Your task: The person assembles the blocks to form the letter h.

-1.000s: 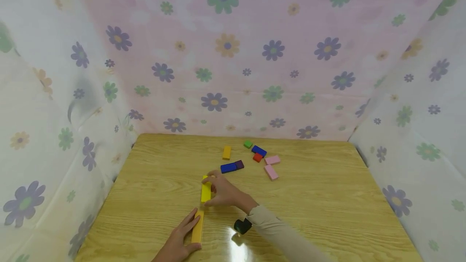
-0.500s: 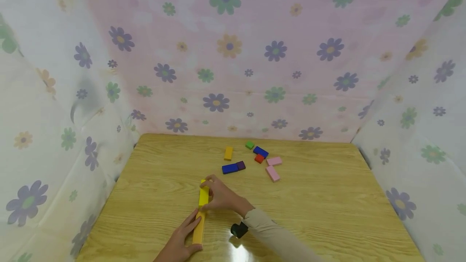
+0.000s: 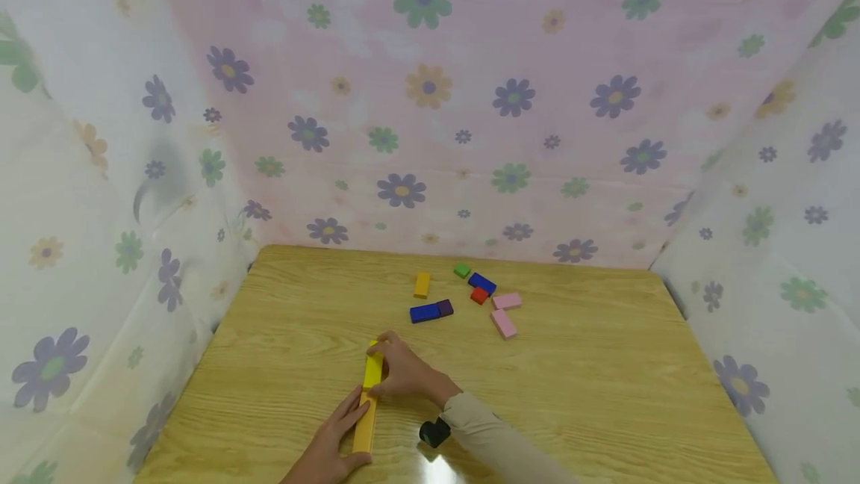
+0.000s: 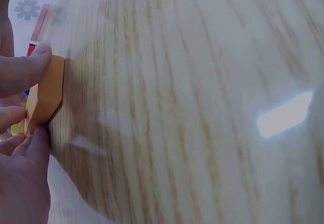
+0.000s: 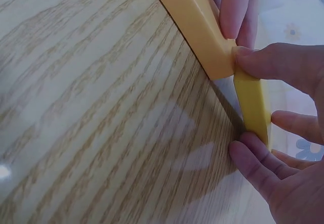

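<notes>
My right hand [image 3: 406, 370] pinches a yellow rectangular block [image 3: 373, 370] between thumb and fingers. Its near end meets the far end of a long orange block [image 3: 365, 428], roughly in line with it. In the right wrist view the yellow block [image 5: 252, 102] is at the orange block's corner, with a dark gap below; whether it lies flat on the table I cannot tell. My left hand [image 3: 329, 443] holds the orange block along its left side, thumb at the near end. The left wrist view shows thumb and fingers round that orange block [image 4: 49, 90].
Farther back on the wooden table [image 3: 591, 364] lie a blue block [image 3: 425, 313] against a dark purple one [image 3: 446, 308], an orange block [image 3: 422, 285], a green block [image 3: 461, 270], a red block [image 3: 479, 295] touching another blue block [image 3: 482, 283], and two pink blocks [image 3: 504, 323].
The right hand has brought the yellow block nearer and slightly left, closing the gap to the long orange block. The left hand stays on the orange block; the other blocks lie as before.
</notes>
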`<act>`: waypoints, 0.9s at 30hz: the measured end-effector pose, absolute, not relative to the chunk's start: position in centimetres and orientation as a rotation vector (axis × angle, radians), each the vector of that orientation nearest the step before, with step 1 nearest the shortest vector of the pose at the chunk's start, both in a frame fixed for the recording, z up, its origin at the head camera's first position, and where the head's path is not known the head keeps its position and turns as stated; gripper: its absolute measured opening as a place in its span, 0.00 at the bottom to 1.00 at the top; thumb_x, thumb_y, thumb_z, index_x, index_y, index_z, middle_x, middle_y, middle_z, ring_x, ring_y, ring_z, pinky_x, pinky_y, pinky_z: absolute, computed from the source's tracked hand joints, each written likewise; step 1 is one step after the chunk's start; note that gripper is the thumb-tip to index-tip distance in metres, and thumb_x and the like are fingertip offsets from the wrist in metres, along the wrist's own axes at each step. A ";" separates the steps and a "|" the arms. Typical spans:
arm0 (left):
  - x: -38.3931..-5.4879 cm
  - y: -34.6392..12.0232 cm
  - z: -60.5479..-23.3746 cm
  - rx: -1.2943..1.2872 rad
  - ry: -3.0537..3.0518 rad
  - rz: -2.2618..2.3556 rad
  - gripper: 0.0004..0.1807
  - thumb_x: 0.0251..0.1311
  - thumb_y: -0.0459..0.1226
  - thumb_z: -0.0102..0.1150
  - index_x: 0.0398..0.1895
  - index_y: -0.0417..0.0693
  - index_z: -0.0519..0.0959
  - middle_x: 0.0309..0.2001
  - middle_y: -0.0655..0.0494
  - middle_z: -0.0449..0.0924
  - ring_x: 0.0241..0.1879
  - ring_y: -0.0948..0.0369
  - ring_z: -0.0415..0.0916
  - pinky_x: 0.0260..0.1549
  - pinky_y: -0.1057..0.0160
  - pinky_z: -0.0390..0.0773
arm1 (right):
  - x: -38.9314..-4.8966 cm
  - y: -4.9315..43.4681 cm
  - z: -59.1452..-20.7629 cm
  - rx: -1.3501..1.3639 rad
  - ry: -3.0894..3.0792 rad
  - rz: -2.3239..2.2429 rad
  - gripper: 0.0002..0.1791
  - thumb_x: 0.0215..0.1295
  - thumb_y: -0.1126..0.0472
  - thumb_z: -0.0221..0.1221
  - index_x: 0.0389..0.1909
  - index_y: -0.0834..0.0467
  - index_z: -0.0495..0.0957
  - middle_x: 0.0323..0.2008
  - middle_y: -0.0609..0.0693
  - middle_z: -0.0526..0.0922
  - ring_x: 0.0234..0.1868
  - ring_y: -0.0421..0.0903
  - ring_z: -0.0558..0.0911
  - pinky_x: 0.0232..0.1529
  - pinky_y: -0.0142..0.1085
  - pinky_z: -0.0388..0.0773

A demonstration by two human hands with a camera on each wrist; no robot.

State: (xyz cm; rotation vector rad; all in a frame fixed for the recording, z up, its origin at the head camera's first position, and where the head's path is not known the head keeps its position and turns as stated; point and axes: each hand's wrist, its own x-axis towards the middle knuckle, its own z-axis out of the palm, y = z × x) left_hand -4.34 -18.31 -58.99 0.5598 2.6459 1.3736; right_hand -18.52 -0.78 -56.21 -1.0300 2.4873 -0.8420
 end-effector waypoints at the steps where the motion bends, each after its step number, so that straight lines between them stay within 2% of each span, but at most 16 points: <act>1: -4.3 -18.3 -59.1 0.570 2.650 1.376 0.42 0.54 0.48 0.66 0.66 0.31 0.64 0.71 0.35 0.48 0.64 0.39 0.56 0.58 0.76 0.56 | -18.5 -0.8 -56.3 -1.030 2.486 -0.844 0.36 0.48 0.48 0.72 0.58 0.58 0.74 0.63 0.57 0.61 0.50 0.44 0.72 0.46 0.27 0.72; 7: -4.3 -18.4 -59.2 0.590 2.650 1.417 0.42 0.54 0.49 0.66 0.66 0.32 0.64 0.71 0.34 0.48 0.64 0.39 0.56 0.57 0.78 0.55 | -18.6 -0.8 -56.5 -1.051 2.463 -0.872 0.37 0.49 0.47 0.72 0.59 0.57 0.73 0.64 0.57 0.60 0.50 0.42 0.72 0.47 0.26 0.72; 14: -4.5 -18.6 -59.4 0.592 2.659 1.398 0.43 0.53 0.49 0.66 0.65 0.32 0.64 0.71 0.35 0.49 0.64 0.39 0.56 0.57 0.78 0.55 | -19.0 -0.6 -56.7 -1.036 2.384 -0.964 0.34 0.51 0.52 0.72 0.59 0.58 0.73 0.65 0.56 0.58 0.35 0.34 0.71 0.37 0.23 0.72; 20: -4.5 -18.6 -59.3 0.554 2.627 1.368 0.43 0.52 0.49 0.66 0.66 0.33 0.64 0.71 0.38 0.50 0.64 0.41 0.57 0.58 0.76 0.56 | -18.9 -0.5 -56.8 -1.027 2.371 -0.961 0.34 0.51 0.52 0.71 0.58 0.58 0.73 0.64 0.56 0.58 0.34 0.32 0.69 0.36 0.23 0.71; 24: -4.6 -18.5 -58.9 0.530 2.604 1.339 0.43 0.53 0.50 0.66 0.66 0.32 0.64 0.71 0.38 0.49 0.65 0.39 0.56 0.58 0.73 0.58 | -18.8 -0.4 -57.0 -1.021 2.377 -0.963 0.34 0.51 0.52 0.71 0.58 0.58 0.73 0.63 0.55 0.59 0.34 0.33 0.69 0.36 0.23 0.71; 27: -4.7 -18.4 -58.5 0.492 2.592 1.304 0.42 0.55 0.50 0.64 0.66 0.32 0.64 0.72 0.39 0.48 0.66 0.40 0.55 0.61 0.63 0.62 | -18.8 -0.3 -57.2 -1.029 2.379 -0.974 0.33 0.51 0.52 0.71 0.58 0.58 0.73 0.63 0.56 0.59 0.35 0.33 0.70 0.37 0.23 0.71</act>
